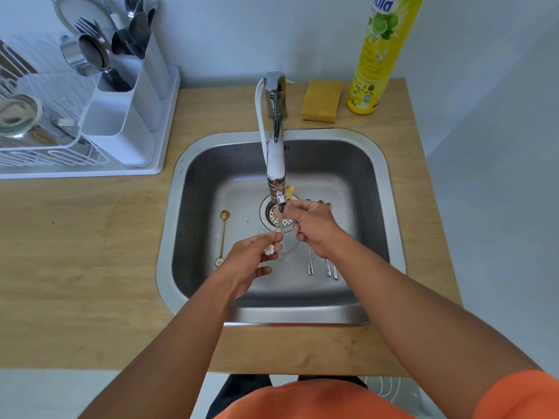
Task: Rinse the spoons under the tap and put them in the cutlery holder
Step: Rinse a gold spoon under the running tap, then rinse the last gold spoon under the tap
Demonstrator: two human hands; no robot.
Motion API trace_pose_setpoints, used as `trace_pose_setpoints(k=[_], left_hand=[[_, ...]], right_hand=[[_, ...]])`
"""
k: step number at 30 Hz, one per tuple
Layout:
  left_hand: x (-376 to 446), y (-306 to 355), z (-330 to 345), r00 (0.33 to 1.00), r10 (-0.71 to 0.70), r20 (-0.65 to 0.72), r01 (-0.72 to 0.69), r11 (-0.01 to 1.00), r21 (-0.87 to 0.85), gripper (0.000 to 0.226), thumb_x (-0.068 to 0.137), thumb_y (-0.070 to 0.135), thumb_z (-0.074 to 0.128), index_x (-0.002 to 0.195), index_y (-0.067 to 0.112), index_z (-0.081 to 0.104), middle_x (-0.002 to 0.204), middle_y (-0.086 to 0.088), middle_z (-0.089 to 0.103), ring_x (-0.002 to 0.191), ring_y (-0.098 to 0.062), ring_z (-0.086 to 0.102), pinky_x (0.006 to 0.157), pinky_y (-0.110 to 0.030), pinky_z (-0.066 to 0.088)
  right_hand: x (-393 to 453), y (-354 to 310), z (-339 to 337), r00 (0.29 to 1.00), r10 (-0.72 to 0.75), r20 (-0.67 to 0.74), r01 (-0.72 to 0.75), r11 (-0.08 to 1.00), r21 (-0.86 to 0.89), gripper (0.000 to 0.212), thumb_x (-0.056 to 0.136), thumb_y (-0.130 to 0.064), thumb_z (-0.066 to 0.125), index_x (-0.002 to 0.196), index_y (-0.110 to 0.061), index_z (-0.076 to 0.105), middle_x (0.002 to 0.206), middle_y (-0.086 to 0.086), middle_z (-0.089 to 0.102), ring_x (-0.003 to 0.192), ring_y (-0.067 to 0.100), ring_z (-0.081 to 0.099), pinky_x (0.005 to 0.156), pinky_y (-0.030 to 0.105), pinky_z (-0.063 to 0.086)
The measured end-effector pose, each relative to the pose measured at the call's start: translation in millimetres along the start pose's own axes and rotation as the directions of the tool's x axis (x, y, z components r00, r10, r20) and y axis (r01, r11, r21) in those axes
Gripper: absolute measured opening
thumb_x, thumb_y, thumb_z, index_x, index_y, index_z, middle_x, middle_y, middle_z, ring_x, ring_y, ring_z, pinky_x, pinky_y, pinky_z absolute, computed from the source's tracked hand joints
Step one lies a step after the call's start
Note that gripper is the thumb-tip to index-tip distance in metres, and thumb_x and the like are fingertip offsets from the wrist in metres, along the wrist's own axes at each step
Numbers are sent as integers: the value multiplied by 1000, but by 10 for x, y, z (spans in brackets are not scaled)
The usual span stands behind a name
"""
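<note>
My left hand (253, 254) pinches the flower-tipped end of a gold spoon (276, 231) between thumb and fingertips, clamped on its handle. The spoon runs up and away from that hand, under the tap (276, 164), with its bowl showing just beyond the spout. My right hand (311, 226) is curled around the upper part of the same spoon, directly below the spout; how firmly those fingers press I cannot tell. A thin stream of water falls between my two hands onto the sink (375, 189) floor.

To the left of my left hand, a second gold spoon (222, 237) lies flat on the sink bottom, bowl away from me, flower end toward me. Below my right hand, three silver cutlery handles (323, 263) lie side by side on the sink bottom; their upper ends are hidden by my hand.

Far to the upper left of both hands, the white cutlery holder (127, 116) stands on the tabletop (90, 237) beside a white dish rack (45, 140), with forks and spoons upright in its rear compartments. Beyond my right hand, behind the sink, sit a yellow sponge (322, 100) and a yellow dish soap bottle (381, 52).
</note>
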State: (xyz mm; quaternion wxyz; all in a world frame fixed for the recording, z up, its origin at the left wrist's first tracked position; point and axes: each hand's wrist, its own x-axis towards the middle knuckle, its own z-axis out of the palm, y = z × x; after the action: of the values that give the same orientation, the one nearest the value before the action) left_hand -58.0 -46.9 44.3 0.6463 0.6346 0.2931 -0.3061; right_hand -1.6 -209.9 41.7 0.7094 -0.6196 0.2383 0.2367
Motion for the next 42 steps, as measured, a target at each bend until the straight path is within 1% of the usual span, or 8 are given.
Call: trace_pose_setpoints(k=[6, 11, 18, 27, 31, 34, 37, 42], left_hand=[[15, 37, 41, 997, -67, -45, 67, 998, -1, 30, 91, 43, 76, 111, 21, 78, 87, 10, 80, 96, -15, 69, 79, -35, 53], [25, 123, 100, 998, -51, -49, 55, 994, 93, 27, 90, 43, 77, 106, 22, 78, 87, 9, 79, 87, -11, 70, 74, -33, 54], [0, 77, 176, 998, 15, -54, -13, 999, 50, 26, 92, 41, 74, 106, 20, 77, 92, 7, 76, 76, -8, 69, 71, -32, 53], [-120, -138, 66, 999, -40, -36, 46, 982, 181, 22, 92, 43, 74, 104, 25, 80, 90, 12, 81, 85, -10, 73, 64, -27, 53], [-7, -165, -92, 987, -24, -158, 79, 932, 354, 19, 92, 45, 73, 94, 26, 76, 96, 10, 79, 91, -16, 72, 65, -29, 50], [141, -133, -280, 946, 77, -314, 97, 859, 502, 23, 92, 43, 71, 86, 21, 74, 98, 3, 77, 91, -23, 70, 73, -32, 53], [246, -95, -440, 890, 196, -412, 162, 710, 686, 29, 92, 41, 65, 86, 15, 76, 94, -1, 74, 84, -25, 69, 84, -38, 58], [354, -34, -530, 838, 320, -442, 221, 541, 811, 31, 92, 34, 58, 111, 11, 63, 97, -5, 59, 77, -23, 56, 64, -33, 45]], right_hand=[[-12, 152, -27, 995, 72, 66, -79, 990, 113, 7, 98, -21, 70, 101, -16, 74, 98, 1, 82, 51, 4, 49, 41, 17, 38], [4, 180, -77, 986, 105, 131, -124, 981, 147, 9, 101, -19, 66, 104, -16, 74, 104, 2, 81, 52, 2, 50, 42, 15, 39], [-24, 221, -89, 962, 121, 245, -177, 959, 222, 13, 100, -19, 67, 107, -12, 76, 107, 4, 80, 51, 0, 49, 40, 13, 37], [45, 98, -194, 996, 82, -33, -74, 977, 201, 6, 94, -20, 75, 96, -18, 79, 92, 0, 80, 60, 4, 57, 44, 18, 42], [91, 18, -357, 971, -39, -235, 11, 993, -119, 12, 89, -15, 73, 79, -16, 79, 76, 0, 73, 62, 12, 61, 55, 28, 58], [98, 12, -489, 923, -185, -338, 35, 914, -404, 19, 93, -19, 67, 77, -16, 77, 74, 3, 74, 52, 18, 70, 61, 39, 65], [104, 51, -614, 883, -316, -346, -12, 723, -690, 27, 95, -17, 60, 70, -14, 71, 77, 9, 75, 71, 29, 74, 73, 39, 63], [111, 256, -657, 920, -244, -308, -126, 559, -819, 29, 93, -6, 56, 65, -8, 63, 80, 22, 70, 76, 34, 68, 65, 29, 48]])
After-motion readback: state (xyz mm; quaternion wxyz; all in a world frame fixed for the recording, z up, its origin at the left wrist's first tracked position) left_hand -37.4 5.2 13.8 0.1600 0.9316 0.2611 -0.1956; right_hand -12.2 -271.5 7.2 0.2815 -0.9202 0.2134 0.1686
